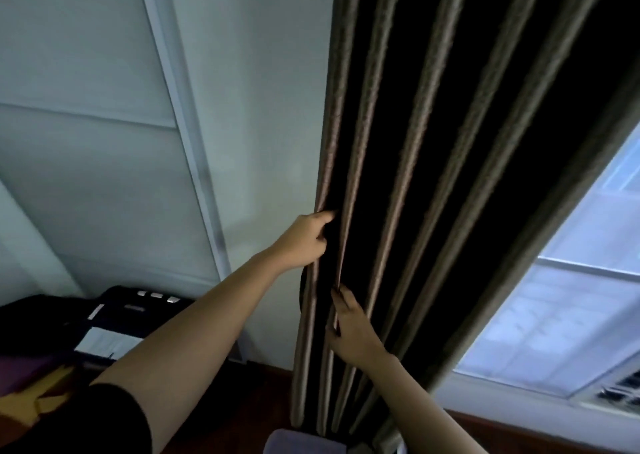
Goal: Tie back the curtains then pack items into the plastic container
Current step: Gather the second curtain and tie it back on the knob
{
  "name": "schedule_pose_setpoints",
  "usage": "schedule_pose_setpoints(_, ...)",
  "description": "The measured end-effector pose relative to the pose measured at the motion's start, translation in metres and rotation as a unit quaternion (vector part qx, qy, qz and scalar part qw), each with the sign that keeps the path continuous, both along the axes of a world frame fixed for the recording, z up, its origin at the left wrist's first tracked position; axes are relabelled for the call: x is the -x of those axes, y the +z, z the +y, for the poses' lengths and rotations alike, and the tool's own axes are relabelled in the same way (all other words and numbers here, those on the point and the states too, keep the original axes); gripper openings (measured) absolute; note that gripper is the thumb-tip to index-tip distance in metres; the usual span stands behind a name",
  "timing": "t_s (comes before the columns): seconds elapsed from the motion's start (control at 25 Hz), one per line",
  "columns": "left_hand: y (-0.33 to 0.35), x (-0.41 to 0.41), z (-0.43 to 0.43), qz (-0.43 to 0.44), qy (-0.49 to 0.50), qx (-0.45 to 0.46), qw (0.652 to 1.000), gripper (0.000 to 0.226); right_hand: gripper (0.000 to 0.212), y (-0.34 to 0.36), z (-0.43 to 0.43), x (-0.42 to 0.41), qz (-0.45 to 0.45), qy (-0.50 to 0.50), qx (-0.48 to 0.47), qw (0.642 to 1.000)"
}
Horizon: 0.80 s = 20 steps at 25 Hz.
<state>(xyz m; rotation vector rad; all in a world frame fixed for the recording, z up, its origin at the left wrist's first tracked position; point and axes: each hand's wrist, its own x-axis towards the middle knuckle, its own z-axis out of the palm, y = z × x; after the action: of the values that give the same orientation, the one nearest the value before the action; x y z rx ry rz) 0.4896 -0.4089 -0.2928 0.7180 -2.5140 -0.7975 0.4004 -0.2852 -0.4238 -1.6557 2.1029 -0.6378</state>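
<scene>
A dark brown pleated fabric curtain [420, 142] hangs between a pale wall [259, 107] and a bright window [554, 315]. The left hand [304, 239] curls its fingers round the curtain's outermost fold. The right hand [351, 325], lower down, pinches the next fold.

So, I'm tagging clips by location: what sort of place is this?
Likely a room in a home, perhaps a bedroom. A long pleated curtain hangs beside a window, against a white wall, with what look like dark bags piled on the left.
</scene>
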Motion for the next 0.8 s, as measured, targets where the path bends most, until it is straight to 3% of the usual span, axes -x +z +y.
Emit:
schedule_pose_setpoints(0.16,0.001,-0.001,0.004,-0.01,-0.034,-0.061,0.998,0.02,0.076,-0.003,0.003,-0.005,0.005,0.009,-0.026,1.0)
schedule_pose_setpoints(0.28,-0.002,0.005,0.013,-0.038,-0.016,0.051,0.998,0.028,0.074,0.004,0.003,-0.006,0.03,0.017,-0.035,0.999)
schedule_pose_setpoints(0.4,-0.009,0.009,0.007,-0.064,0.015,0.122,0.99,0.022,0.054,0.021,0.006,-0.003,0.118,-0.152,0.155,0.969)
schedule_pose_setpoints(0.48,-0.007,0.009,0.003,-0.08,0.015,0.125,0.989,0.022,0.055,0.043,-0.003,0.011,0.097,-0.243,0.23,0.937)
schedule_pose_setpoints(0.64,-0.005,0.011,0.003,-0.093,0.003,0.155,0.983,0.021,0.076,0.071,-0.032,0.053,0.04,-0.151,0.152,0.976)
schedule_pose_setpoints(0.8,-0.004,0.02,0.006,-0.094,-0.015,0.129,0.987,0.013,0.08,0.025,-0.014,0.047,0.03,-0.005,0.072,0.997)
